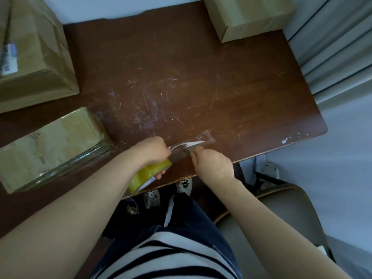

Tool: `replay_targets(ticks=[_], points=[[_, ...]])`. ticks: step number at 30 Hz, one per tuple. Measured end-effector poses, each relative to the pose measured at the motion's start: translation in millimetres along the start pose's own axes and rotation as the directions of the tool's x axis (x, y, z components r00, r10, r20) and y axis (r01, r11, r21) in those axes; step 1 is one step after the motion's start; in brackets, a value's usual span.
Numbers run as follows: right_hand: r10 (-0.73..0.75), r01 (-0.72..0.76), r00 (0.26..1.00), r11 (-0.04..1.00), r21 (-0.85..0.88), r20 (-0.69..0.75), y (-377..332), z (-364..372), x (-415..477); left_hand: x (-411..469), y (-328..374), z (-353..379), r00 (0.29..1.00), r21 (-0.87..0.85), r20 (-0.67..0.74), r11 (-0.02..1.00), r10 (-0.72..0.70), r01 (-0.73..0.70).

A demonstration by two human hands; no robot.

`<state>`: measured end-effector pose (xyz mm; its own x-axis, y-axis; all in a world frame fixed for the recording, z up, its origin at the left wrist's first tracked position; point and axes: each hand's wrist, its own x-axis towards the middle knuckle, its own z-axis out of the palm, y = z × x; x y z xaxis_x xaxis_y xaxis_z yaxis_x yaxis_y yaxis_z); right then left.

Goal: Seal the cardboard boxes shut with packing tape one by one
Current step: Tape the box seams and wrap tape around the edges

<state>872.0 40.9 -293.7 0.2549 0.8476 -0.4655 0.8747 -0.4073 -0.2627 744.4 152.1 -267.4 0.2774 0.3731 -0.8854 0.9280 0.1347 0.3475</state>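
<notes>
A person in a striped top & dark jeans stands at a scratched brown table (181, 77), working a roll of packing tape at its near edge. The left hand (154, 151) is curled round the yellow tape roll (147, 176), which hangs partly over the table edge. The right hand (214, 163), just beside it, pinches the clear tape strip (185, 148) pulled off the roll. The strip runs between the two hands, w/ its crinkled free end lying toward a tape scrap (207, 135) stuck flat on the wood.

Three cardboard boxes sit round the table, all well apart from the hands. The large box (34, 57) is at far left and carries a white shipping label (9, 59) on top; its print is too blurred to read. The small box (50, 146) at near left is glossy w/ clear tape over its top & sides. The far box (247, 15) at the back right corner shows a tape band across its top.

Below the table edge, the tips of white perforated shoes (184, 185) show, one w/ a black skull-and-crossbones mark. A grey chair (281, 214) stands at lower right, pale curtains (332, 47) at upper right. No brand name is legible on roll or boxes.
</notes>
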Motion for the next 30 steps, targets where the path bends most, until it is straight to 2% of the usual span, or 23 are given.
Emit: replay_targets(ticks=[3,10,13,14,15,16,17,18,19,20,21,24,30], points=[[0.008,-0.007,1.000,0.999,-0.053,0.018,-6.0,4.6,4.5,1.1,-0.3,-0.3,1.000,0.015,0.002,1.000,0.001,-0.001],[-0.008,0.013,0.995,0.999,-0.048,0.098,-9.8,11.2,-0.3,1.2,-2.1,-2.1,1.000,0.049,0.014,0.999,0.015,-0.015],[0.036,-0.046,0.980,0.998,0.051,0.196,9.5,-2.6,-8.0,1.3,-0.3,-4.0,1.000,0.065,0.021,0.998,0.013,-0.014],[0.055,-0.084,0.975,0.988,0.131,0.217,17.5,-10.1,-9.7,1.4,0.3,-4.6,1.000,0.072,0.023,0.997,0.008,-0.010],[0.084,-0.146,0.972,0.948,0.282,0.220,25.1,-17.4,-10.7,1.5,0.7,-5.1,1.000,0.082,0.026,0.997,0.002,-0.005],[0.137,-0.233,0.965,0.833,0.502,0.222,31.6,-22.8,-10.5,1.5,1.5,-5.5,1.000,0.096,0.029,0.995,-0.002,-0.001],[0.193,-0.302,0.953,0.616,0.727,0.233,35.1,-26.9,-9.1,1.6,1.8,-5.8,1.000,0.110,0.031,0.994,-0.005,0.001],[0.233,-0.322,0.940,0.369,0.872,0.249,36.8,-29.7,-5.7,1.7,2.1,-5.8,0.999,0.117,0.032,0.993,-0.009,0.005],[0.256,-0.305,0.934,0.203,0.931,0.250,37.4,-31.3,-1.2,1.7,2.7,-5.8,0.999,0.115,0.032,0.993,-0.014,0.010],[0.276,-0.288,0.930,0.140,0.947,0.242,37.5,-31.5,4.3,1.2,3.0,-5.7,0.999,0.110,0.033,0.994,-0.018,0.015],[0.285,-0.279,0.929,0.125,0.952,0.235,36.6,-31.5,10.6,1.0,3.3,-5.9,0.999,0.111,0.034,0.994,-0.020,0.016],[0.274,-0.290,0.934,0.206,0.935,0.230,32.6,-33.5,28.4,1.1,3.7,-6.9,0.999,0.135,0.029,0.991,-0.020,0.016],[0.146,-0.324,0.945,0.312,0.893,0.292,17.5,-30.5,40.1,0.8,2.8,-6.7,0.999,0.164,0.030,0.986,-0.034,0.029]])
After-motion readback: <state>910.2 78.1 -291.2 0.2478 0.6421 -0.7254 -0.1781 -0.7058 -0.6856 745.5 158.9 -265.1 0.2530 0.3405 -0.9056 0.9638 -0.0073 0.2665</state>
